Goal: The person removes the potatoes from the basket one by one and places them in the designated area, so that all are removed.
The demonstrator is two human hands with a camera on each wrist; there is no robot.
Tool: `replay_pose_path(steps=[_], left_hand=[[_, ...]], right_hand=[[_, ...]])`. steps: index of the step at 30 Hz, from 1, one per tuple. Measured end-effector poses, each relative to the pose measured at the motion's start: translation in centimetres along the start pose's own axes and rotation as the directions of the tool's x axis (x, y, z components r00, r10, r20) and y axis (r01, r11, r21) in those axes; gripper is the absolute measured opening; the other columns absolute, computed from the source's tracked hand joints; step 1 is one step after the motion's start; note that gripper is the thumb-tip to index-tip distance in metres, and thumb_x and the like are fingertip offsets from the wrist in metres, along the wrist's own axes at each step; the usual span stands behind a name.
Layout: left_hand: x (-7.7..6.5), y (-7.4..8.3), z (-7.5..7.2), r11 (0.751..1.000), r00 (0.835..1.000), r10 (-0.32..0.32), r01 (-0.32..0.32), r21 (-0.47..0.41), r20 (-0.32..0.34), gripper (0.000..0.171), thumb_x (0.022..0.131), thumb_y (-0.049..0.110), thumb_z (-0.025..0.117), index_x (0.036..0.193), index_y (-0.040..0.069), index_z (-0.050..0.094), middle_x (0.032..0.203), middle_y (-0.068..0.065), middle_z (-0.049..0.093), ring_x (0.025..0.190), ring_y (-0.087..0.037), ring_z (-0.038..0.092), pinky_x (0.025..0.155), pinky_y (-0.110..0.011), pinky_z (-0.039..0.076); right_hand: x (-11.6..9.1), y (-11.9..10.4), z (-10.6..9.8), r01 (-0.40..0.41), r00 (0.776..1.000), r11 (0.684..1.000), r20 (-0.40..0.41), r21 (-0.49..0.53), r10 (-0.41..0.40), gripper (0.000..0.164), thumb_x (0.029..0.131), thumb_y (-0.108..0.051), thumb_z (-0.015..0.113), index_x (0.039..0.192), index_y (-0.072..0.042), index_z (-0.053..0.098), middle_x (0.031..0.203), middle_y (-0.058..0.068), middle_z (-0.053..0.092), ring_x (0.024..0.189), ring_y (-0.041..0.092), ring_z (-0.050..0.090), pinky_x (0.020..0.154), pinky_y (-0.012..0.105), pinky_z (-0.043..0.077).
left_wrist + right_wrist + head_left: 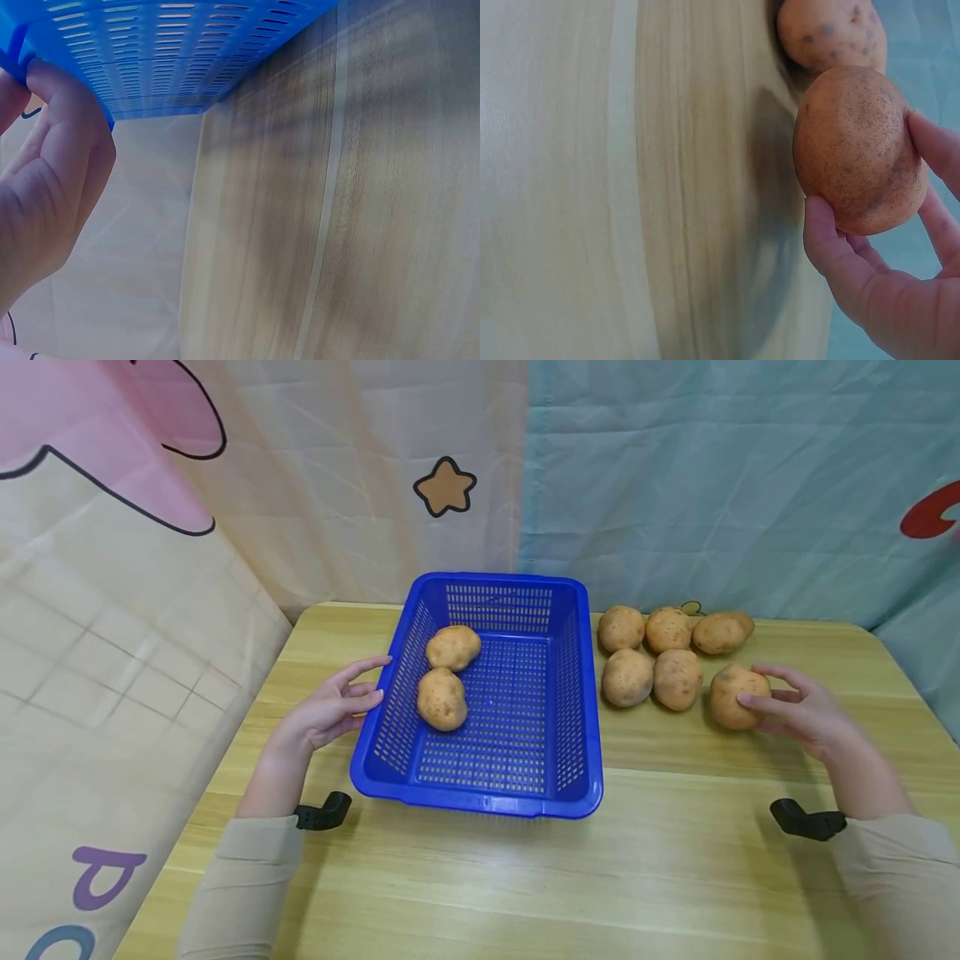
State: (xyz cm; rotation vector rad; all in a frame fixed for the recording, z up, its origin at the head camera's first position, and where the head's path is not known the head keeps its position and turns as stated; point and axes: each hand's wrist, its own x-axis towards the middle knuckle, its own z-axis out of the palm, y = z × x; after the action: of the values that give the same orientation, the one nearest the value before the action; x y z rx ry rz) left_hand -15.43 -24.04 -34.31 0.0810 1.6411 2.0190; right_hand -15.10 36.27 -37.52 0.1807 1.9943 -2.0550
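A blue plastic basket (480, 803) with slotted walls stands on the table. Two potatoes, an upper one (453, 648) and a lower one (442, 700), lie against each other along its left side. My left hand (333, 706) holds the basket's left rim, and the left wrist view shows its fingers (67, 112) at the rim's edge. To the right of the basket, my right hand (806, 710) grips a round potato (737, 697) between thumb and fingers. In the right wrist view this speckled potato (859, 150) appears just above the table, close to another potato (832, 34).
Several potatoes sit in two rows right of the basket, among them a front one (627, 677) and an oblong one (722, 632) at the back. A printed curtain (675, 485) hangs behind the wooden table (675, 877).
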Motion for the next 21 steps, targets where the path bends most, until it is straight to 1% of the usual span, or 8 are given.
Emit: replay_pose_path(steps=[3,5,8,11,13,16,17,21], left_hand=[[0.0,0.0,0.0,1.000,1.000,0.000,0.000,0.003,-0.002,0.055,0.095,-0.001,0.048,0.144,0.011,0.024,0.098,-0.009,0.065,0.085,-0.020,0.066,0.073,-0.032,0.056],[0.0,0.0,0.0,1.000,1.000,0.002,-0.002,0.007,-0.005,0.055,0.095,0.000,0.048,0.144,0.012,0.025,0.098,-0.009,0.065,0.085,-0.020,0.066,0.073,-0.032,0.056],[0.0,0.0,0.0,1.000,1.000,0.008,-0.008,0.015,-0.006,0.055,0.095,0.000,0.049,0.144,0.011,0.025,0.098,-0.008,0.065,0.085,-0.020,0.066,0.072,-0.032,0.056],[0.0,0.0,0.0,1.000,1.000,0.006,-0.006,0.019,-0.010,0.056,0.095,0.000,0.049,0.144,0.011,0.024,0.096,-0.008,0.065,0.084,-0.019,0.066,0.072,-0.031,0.056],[-0.1,0.0,0.0,1.000,1.000,0.002,-0.002,0.021,-0.012,0.057,0.095,0.000,0.049,0.145,0.011,0.024,0.096,-0.008,0.064,0.084,-0.019,0.066,0.072,-0.031,0.056],[-0.1,0.0,0.1,1.000,1.000,-0.003,0.003,0.022,-0.016,0.057,0.095,0.000,0.049,0.145,0.011,0.024,0.096,-0.008,0.064,0.084,-0.019,0.066,0.072,-0.031,0.056],[-0.1,0.0,0.1,1.000,1.000,-0.003,0.004,0.021,-0.016,0.057,0.095,0.001,0.049,0.145,0.011,0.024,0.097,-0.008,0.064,0.084,-0.019,0.066,0.072,-0.031,0.056],[-0.1,0.0,0.1,1.000,1.000,-0.003,0.003,0.022,-0.017,0.056,0.095,0.001,0.049,0.145,0.012,0.025,0.098,-0.008,0.064,0.085,-0.019,0.065,0.073,-0.031,0.056]], right_hand=[[0.2,0.3,-0.1,0.002,1.000,1.000,-0.019,0.003,-0.002,0.043,0.088,0.002,0.061,0.116,-0.029,0.052,0.098,-0.005,0.051,0.081,0.005,0.060,0.063,0.027,0.055],[0.3,0.5,-0.1,-0.007,0.999,1.000,-0.035,-0.014,0.007,0.043,0.088,0.000,0.061,0.118,-0.029,0.050,0.103,0.001,0.045,0.080,0.004,0.060,0.064,0.027,0.055],[0.5,0.7,-0.1,-0.016,0.999,1.000,-0.049,-0.005,0.016,0.044,0.088,0.000,0.061,0.119,-0.029,0.049,0.110,0.009,0.038,0.080,0.004,0.060,0.064,0.027,0.055],[0.7,0.7,0.0,-0.026,0.998,1.000,-0.057,0.008,0.026,0.046,0.088,0.000,0.061,0.122,-0.029,0.046,0.116,0.014,0.033,0.080,0.004,0.061,0.065,0.027,0.055],[0.9,0.7,-0.1,-0.030,0.998,0.999,-0.062,0.018,0.031,0.047,0.088,-0.001,0.061,0.123,-0.028,0.045,0.118,0.014,0.031,0.080,0.003,0.061,0.066,0.026,0.055],[1.2,0.7,-0.4,-0.022,0.997,0.999,-0.072,0.038,0.024,0.049,0.087,-0.001,0.062,0.125,-0.027,0.045,0.116,0.011,0.033,0.080,0.003,0.060,0.066,0.026,0.055],[1.4,0.8,-0.5,-0.019,0.996,0.999,-0.090,0.048,0.023,0.050,0.087,0.000,0.063,0.126,-0.027,0.046,0.113,0.009,0.037,0.079,0.003,0.061,0.065,0.026,0.056],[2.3,1.4,-1.4,-0.004,0.996,0.999,-0.084,0.051,0.008,0.058,0.084,-0.003,0.067,0.132,-0.025,0.043,0.111,0.005,0.039,0.081,0.003,0.061,0.065,0.027,0.056]])
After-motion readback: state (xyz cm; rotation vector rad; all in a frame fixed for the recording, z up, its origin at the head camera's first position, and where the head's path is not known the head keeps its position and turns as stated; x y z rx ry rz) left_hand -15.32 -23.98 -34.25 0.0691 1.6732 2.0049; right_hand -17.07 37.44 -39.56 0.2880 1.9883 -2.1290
